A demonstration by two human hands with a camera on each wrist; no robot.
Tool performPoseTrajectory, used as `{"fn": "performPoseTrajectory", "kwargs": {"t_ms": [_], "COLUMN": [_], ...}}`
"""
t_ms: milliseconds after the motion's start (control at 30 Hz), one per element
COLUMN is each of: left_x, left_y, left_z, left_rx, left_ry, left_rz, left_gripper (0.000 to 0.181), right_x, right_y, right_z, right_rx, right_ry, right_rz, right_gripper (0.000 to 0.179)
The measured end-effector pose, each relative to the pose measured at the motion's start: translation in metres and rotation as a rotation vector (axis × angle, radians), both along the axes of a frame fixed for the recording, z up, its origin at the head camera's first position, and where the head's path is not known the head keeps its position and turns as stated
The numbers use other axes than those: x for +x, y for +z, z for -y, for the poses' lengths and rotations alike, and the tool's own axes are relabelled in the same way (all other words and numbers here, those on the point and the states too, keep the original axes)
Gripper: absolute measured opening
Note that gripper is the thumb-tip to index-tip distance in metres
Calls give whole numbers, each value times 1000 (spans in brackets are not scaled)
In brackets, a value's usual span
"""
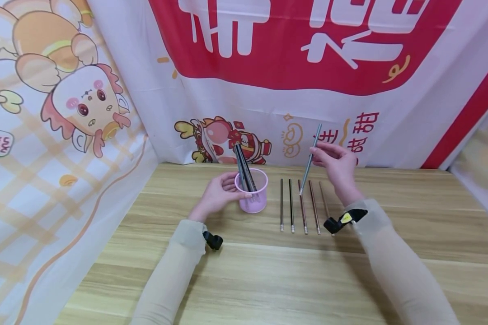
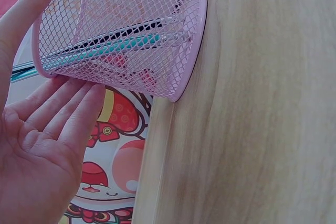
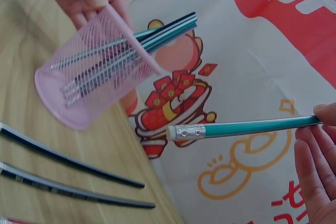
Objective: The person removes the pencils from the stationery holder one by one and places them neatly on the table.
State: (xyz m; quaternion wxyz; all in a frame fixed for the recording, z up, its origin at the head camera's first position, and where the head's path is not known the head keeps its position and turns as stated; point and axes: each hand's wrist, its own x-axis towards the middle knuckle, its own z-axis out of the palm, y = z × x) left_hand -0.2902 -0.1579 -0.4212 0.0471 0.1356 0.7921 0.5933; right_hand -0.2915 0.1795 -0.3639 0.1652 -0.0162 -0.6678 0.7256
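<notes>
My left hand (image 1: 216,197) holds a pink mesh pen cup (image 1: 254,204) at its rim, thumb on the near side and fingers on the far side. The cup stands upright on the table with several dark and teal pencils (image 3: 173,29) leaning in it, eraser ends down. Right of the cup, my right hand (image 1: 336,168) pinches a teal pencil (image 3: 247,128) near its upper end. Its white eraser (image 3: 171,133) points down, above a row of pencils lying side by side: two black pencils (image 1: 291,205), two reddish-brown pencils (image 1: 314,205) and a tan pencil (image 1: 323,198).
The wooden table (image 1: 244,280) ends at the back against a white and red printed cloth (image 1: 284,85). Another printed cloth (image 1: 118,180) hangs along the left side. A wrist camera (image 1: 213,240) sits on the left sleeve, and a second wrist camera (image 1: 336,224) partly covers the tan pencil.
</notes>
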Motion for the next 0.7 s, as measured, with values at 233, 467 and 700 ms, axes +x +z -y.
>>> {"fn": "performPoseTrajectory", "kwargs": {"t_ms": [233,467,700], "left_x": [0,-1,-4], "left_y": [0,0,-2], "left_z": [0,0,0], "left_rx": [-7,1,7], "left_ry": [5,-3,0], "left_rz": [0,9,8], "left_gripper": [86,86,84], "right_x": [1,2,5], "right_y": [-11,-18,-24], "right_z": [-20,-38,-59], "right_rx": [107,206,293], "right_ry": [2,0,13], "right_rz": [63,95,152], "right_gripper": [42,45,47]}}
